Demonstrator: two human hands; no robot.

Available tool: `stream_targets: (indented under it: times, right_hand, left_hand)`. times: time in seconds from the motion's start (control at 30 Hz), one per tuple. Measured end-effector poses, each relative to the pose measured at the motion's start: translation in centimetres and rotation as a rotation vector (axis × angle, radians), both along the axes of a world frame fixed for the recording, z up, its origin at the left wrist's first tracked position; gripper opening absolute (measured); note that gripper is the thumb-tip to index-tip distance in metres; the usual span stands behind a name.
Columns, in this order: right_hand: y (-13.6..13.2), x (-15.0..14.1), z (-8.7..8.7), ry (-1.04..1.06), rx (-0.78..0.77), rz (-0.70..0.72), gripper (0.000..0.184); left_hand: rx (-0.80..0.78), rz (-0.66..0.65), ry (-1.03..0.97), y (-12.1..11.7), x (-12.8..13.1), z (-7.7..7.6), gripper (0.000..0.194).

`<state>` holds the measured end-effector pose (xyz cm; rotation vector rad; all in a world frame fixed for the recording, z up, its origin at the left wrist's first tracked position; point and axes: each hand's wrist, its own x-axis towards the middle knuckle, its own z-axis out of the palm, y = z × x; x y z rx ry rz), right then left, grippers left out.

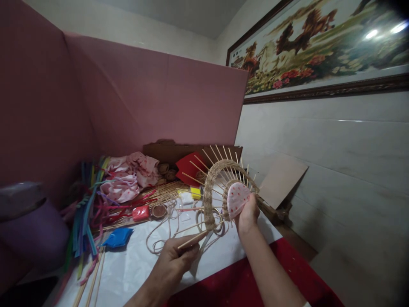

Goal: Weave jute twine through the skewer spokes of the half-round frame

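A fan-shaped piece of wooden sticks woven with twine [210, 184] is held up over the table. Its sticks spread outward past a curved woven band. At its centre is a half-round of pale fabric with red dots [236, 198]. My right hand [249, 214] grips this half-round, thumb on the front; the other fingers are hidden behind. Lower left, my left hand [179, 258] is closed around a wooden stick [191, 240] at the fan's lower edge. Loose twine [153, 236] trails over the white table covering, and a ring-shaped roll [220, 228] shows behind the fan.
Colourful pipe cleaners [84, 226], dotted pink fabric [129, 175] and thin sticks lie to the left. Blue [118, 238], red [140, 212] and yellow [196, 192] packets rest on the table. A purple container [30, 230] stands far left. Pink panels [153, 98] rise behind.
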<state>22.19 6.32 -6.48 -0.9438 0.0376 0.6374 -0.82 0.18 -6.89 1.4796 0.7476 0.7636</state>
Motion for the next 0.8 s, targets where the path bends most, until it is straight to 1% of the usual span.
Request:
stream_targets:
  times: [0.23,0.33,0.47,0.53,0.6,0.63,0.7,0.77,0.8]
  right_hand:
    - [0.7,0.1,-0.8,-0.041,0.012,-0.069,0.043]
    - [0.8,-0.1,-1.1,-0.062,0.014,-0.062,0.045]
    - [0.7,-0.3,-1.4,-0.091,0.015,-0.041,0.045]
    - [0.7,-0.4,-1.4,-0.101,0.004,-0.026,0.044]
    - [0.7,-0.4,-1.5,-0.107,-0.01,-0.001,0.044]
    - [0.7,-0.5,-1.5,-0.111,-0.015,0.014,0.044]
    - [0.7,-0.6,-1.4,-0.116,-0.018,0.046,0.044]
    - [0.6,-0.8,-1.2,-0.114,-0.024,0.075,0.044]
    - [0.5,-0.9,-1.1,-0.11,-0.028,0.09,0.044]
  left_hand:
    - [-0.105,0.071,-0.004,-0.3,1.0,-0.2,0.043]
    - [-0.107,0.085,-0.036,-0.4,1.4,-1.2,0.045]
    - [-0.054,0.079,-0.04,-0.5,1.7,-2.8,0.046]
    - [-0.016,0.1,-0.031,-0.6,1.6,-3.2,0.046]
    - [0.082,0.107,-0.032,-0.8,1.2,-3.3,0.045]
    - [0.169,0.104,-0.025,-0.9,1.0,-3.2,0.044]
    - [0.403,0.096,0.035,-1.0,0.6,-2.7,0.037]
    - [0.62,0.082,0.154,-1.0,0.4,-2.1,0.029]
    - [0.704,0.064,0.221,-1.0,0.4,-1.8,0.027]
